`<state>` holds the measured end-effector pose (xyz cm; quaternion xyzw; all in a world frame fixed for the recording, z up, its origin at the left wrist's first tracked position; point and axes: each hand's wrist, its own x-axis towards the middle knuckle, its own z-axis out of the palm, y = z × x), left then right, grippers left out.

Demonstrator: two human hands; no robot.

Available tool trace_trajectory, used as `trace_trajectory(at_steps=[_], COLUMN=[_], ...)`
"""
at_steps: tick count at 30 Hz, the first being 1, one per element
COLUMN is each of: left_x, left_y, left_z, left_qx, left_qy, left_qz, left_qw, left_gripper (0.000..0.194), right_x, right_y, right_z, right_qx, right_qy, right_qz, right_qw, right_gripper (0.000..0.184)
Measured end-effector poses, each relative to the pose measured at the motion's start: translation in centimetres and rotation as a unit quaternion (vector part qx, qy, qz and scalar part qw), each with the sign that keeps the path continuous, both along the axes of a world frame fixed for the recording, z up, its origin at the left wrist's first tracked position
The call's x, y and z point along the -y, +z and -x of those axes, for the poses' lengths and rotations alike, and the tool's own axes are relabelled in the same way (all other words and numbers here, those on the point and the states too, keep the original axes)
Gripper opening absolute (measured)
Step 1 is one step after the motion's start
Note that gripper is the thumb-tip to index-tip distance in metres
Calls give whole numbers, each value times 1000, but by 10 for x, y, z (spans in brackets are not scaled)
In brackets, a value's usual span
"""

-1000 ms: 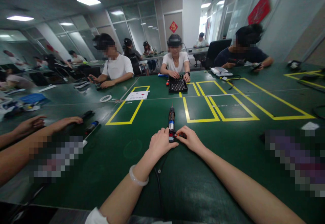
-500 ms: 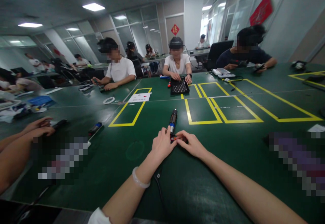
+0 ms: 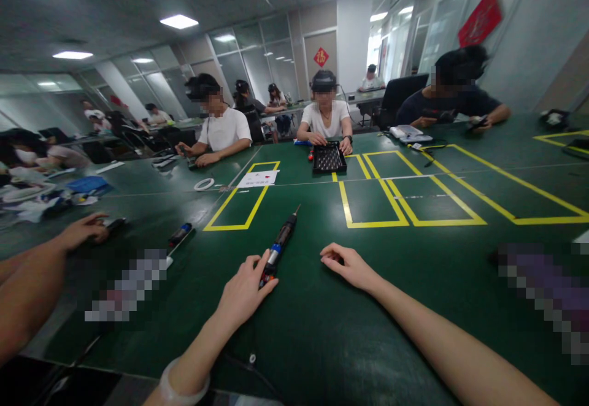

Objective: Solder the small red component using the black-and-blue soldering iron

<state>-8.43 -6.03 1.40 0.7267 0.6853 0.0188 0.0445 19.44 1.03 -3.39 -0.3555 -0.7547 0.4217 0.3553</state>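
Observation:
My left hand (image 3: 243, 292) is closed around the rear end of an electric screwdriver (image 3: 280, 243), which has a dark body, a blue band and a silver section. Its thin bit (image 3: 297, 210) points away from me and slightly right. Some red shows between my thumb and fingers, but the palm side of the grip is hidden. To the right, apart from the tool, my right hand (image 3: 347, 265) hovers over or rests on the green table (image 3: 313, 332). Its fingers are loosely bent, with a gap at the thumb and nothing visible between them.
A co-worker's hand (image 3: 85, 231) is at the left beside a dark device. Nearby lies another blue-banded tool (image 3: 180, 234). Blurred-out objects lie at left and right. Across the table, a person handles a black tray (image 3: 329, 158). Yellow tape outlines (image 3: 375, 224) mark the surface.
My hands have come apart. The left hand has carried the screwdriver to the left and towards me, turning its tip rightward. My right hand has let go and stays nearly in place.

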Motion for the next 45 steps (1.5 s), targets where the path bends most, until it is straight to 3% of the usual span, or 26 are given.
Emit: trace_trajectory(at_steps=[6,11,14,18,23,28,31,36,40,45], left_x=[27,40,45,49,53,48,36,-6,-51,-89], left_y=[-11,-11,-5,0,3,20,35,45,29,-10], left_z=[85,149,168,167,153,128,87,-12,-70,-98], left_qx=[15,18,12,-39,-83,-41,45,191,299,464], left_qy=[67,82,90,66,26,47,68,-98,-162,-97], left_qz=[-7,-29,-19,-70,-106,-131,-105,-47,12,138], left_qw=[998,996,996,995,991,989,991,975,940,869], left_gripper=[69,68,65,60,37,39,44,38,36,44], right_x=[0,-1,-1,-1,-1,-3,-3,-5,-12,-19], right_y=[1,0,-1,0,2,-3,-4,-5,-13,-20], right_z=[1,2,2,2,2,3,3,2,0,-3], right_qx=[20,22,25,26,27,29,24,-2,-81,-94], right_qy=[4,3,2,1,-3,-3,-2,-11,-51,-48], right_qz=[-14,-26,-31,-31,-32,-38,-37,10,35,25], right_qw=[1000,999,999,999,999,999,999,1000,995,994], right_gripper=[15,14,13,13,13,13,13,15,19,31])
